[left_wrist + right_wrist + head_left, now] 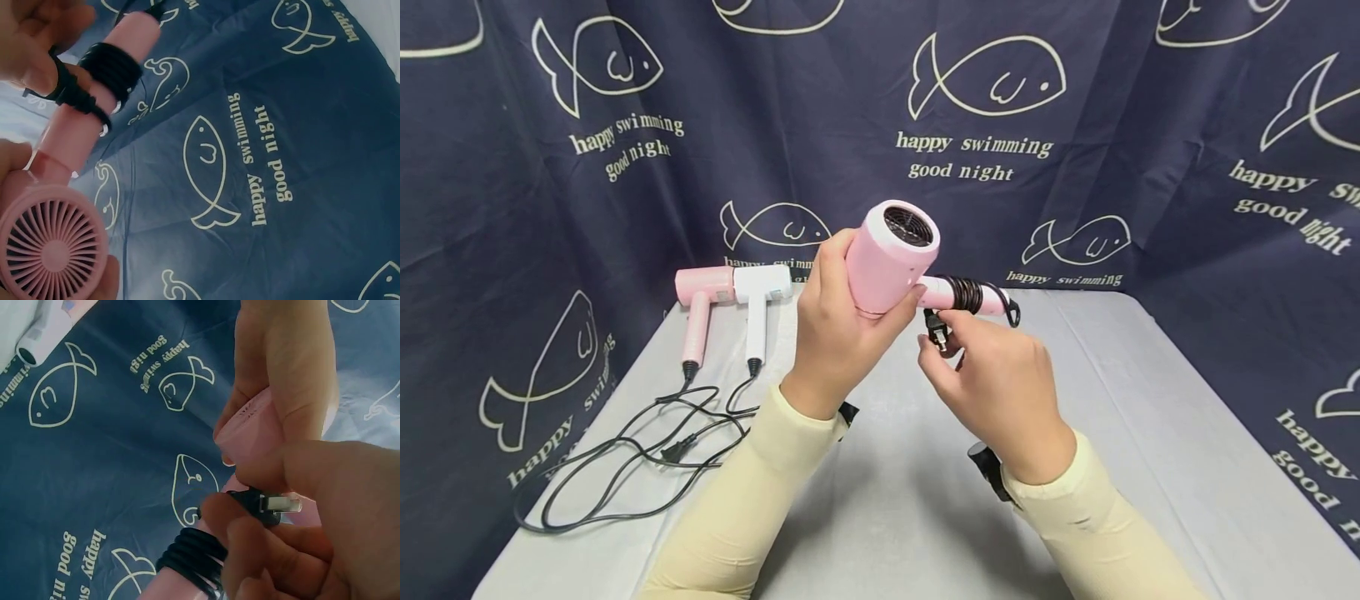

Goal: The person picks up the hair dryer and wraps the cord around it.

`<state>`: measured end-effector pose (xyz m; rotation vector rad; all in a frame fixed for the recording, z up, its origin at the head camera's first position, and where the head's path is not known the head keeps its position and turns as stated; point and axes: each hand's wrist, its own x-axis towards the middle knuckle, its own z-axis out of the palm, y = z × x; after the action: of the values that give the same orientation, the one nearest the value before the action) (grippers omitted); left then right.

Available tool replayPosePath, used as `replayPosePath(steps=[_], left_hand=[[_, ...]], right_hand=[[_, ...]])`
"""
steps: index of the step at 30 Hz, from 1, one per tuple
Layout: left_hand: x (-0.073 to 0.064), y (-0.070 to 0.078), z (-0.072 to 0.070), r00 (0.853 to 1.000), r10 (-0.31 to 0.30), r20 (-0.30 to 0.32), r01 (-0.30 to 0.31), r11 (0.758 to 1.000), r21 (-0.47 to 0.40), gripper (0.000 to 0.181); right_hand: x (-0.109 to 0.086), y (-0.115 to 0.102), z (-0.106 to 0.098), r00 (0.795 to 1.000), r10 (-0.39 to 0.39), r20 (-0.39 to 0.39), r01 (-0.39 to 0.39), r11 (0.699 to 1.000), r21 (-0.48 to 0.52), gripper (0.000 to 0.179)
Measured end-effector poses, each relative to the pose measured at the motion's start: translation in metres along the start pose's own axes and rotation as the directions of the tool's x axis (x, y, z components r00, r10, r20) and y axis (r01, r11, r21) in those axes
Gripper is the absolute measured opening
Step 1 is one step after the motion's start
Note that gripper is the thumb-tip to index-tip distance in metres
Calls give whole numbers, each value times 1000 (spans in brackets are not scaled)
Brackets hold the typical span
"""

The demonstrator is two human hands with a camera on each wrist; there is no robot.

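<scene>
My left hand (842, 321) grips a pink hair dryer (883, 267) round its barrel, holding it above the table. Its handle points to the right, with the black cord (966, 294) wound round it in several tight turns. Between the thumb and fingers of my right hand (1003, 379) is the black plug (937, 331) of that cord, close under the handle. The plug's metal prongs (282, 504) show in the right wrist view. In the left wrist view the pink slotted grille (56, 250) of the dryer faces the camera.
On the table (1150, 467), at the back left, lie a second pink hair dryer (698, 321) and a white hair dryer (757, 312) side by side. Their loose black cords (617, 442) sprawl toward the front left, with a plug (677, 450) among them. Dark fish-print cloth (985, 225) hangs behind.
</scene>
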<state>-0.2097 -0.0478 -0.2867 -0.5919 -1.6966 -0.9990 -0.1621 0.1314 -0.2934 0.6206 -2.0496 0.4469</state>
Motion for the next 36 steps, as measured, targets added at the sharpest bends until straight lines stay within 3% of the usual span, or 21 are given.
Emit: replayPosePath(steps=[4,7,12,14,16,19,23,29,32,36], left_hand=[[1,0,-3,999,1,40,-3,999,39,69],[3,-1,-7,995,-60,82,57,998,40,68],[8,-6,-15,968,-181,176,175,983,48,65],[11,-9,-19,953,-213,217,206,977,54,64],[12,-10,-21,936,-242,256,236,970,54,64],[13,-12,-24,913,-277,301,273,960,55,66],[12,-14,-24,892,-295,343,294,954,56,69],[12,-18,-25,848,-350,398,370,929,28,77],[12,-19,-26,852,-351,388,377,926,8,84],[13,-21,-26,895,-306,324,326,945,-9,80]], right_hand=[[1,0,3,998,-25,-56,27,999,32,11],[3,2,6,992,-69,-107,79,993,87,22],[10,14,11,959,-176,-224,214,964,158,21],[13,21,14,950,-198,-242,242,956,166,29],[14,28,17,957,-200,-211,241,952,190,42],[13,38,20,977,-192,-88,207,955,214,55],[10,47,23,978,-202,52,181,944,275,48],[11,50,25,979,-203,34,179,918,353,36],[11,53,23,985,-172,10,158,928,337,36],[13,68,19,998,-55,-7,55,964,262,37]])
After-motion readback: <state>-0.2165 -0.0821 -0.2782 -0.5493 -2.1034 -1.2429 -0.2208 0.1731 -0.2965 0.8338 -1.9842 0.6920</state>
